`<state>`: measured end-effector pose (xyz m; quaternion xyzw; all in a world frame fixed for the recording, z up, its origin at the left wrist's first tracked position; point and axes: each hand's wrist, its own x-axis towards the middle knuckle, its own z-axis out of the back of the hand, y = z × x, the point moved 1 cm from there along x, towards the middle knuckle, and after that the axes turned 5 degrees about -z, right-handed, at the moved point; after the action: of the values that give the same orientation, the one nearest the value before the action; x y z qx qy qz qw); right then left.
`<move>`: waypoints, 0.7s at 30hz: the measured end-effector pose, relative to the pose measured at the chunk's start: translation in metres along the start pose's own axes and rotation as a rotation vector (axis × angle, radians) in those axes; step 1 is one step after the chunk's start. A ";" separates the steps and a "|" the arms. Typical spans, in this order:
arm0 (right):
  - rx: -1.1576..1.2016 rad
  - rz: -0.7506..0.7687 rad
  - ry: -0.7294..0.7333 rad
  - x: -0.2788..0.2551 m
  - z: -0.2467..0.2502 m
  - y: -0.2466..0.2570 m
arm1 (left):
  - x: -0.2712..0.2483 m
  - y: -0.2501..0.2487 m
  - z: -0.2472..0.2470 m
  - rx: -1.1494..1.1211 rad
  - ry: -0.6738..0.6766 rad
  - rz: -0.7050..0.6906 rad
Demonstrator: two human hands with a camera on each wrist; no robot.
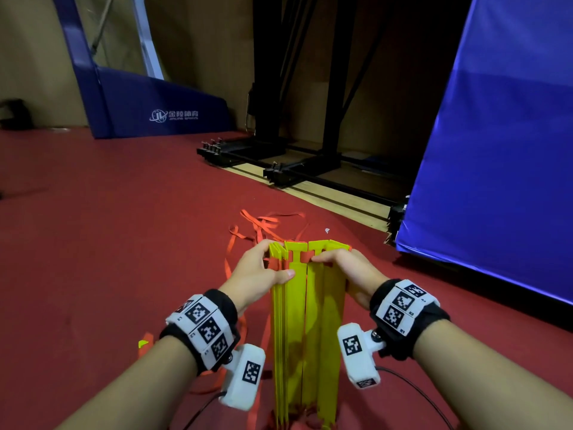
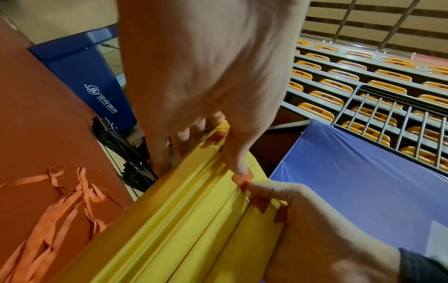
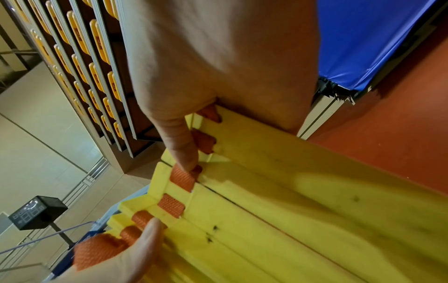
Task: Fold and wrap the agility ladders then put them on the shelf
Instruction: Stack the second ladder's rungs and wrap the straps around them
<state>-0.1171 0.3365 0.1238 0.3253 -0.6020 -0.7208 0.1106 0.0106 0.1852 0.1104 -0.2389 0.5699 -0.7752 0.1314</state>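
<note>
Now, step in hand: you are gathering the yellow rungs (image 1: 305,321) of the agility ladder into one stack, folding not yet finished.
Left grip: your left hand (image 1: 259,271) is curled round the left part of the stack near its far end, thumb laid flat on a rung face.
Right grip: your right hand (image 1: 347,271) is curled round the right part, fingertips on an orange strap (image 3: 182,180) crossing at the rung ends.
Ladder's place: between your two grips, reaching back toward you, over the red floor (image 1: 108,228).
Loose straps: orange webbing (image 1: 263,226) lies on the floor beyond and left of your left grip.
Next move, as I judge: press both halves flush, then wind the webbing round.
Views: only the wrist cameras show the strap threaded through rung slots; only the head camera shows the full stack. No shelf is recognisable.
</note>
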 end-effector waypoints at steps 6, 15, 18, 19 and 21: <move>0.030 -0.004 0.032 -0.001 -0.006 -0.001 | 0.002 0.003 -0.005 0.019 -0.064 -0.070; -0.001 0.084 0.046 0.002 -0.011 -0.003 | 0.000 0.001 -0.008 0.017 -0.063 -0.111; -0.014 0.077 0.111 0.000 -0.011 -0.003 | -0.002 0.000 -0.011 0.036 0.007 -0.113; -0.014 0.080 0.127 0.001 -0.010 -0.002 | -0.002 0.000 -0.013 0.041 0.017 -0.118; -0.005 0.092 0.144 0.003 -0.007 -0.001 | -0.003 0.000 -0.014 0.057 0.025 -0.118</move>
<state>-0.1149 0.3295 0.1213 0.3481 -0.6051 -0.6910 0.1876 0.0054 0.1979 0.1063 -0.2584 0.5342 -0.8004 0.0850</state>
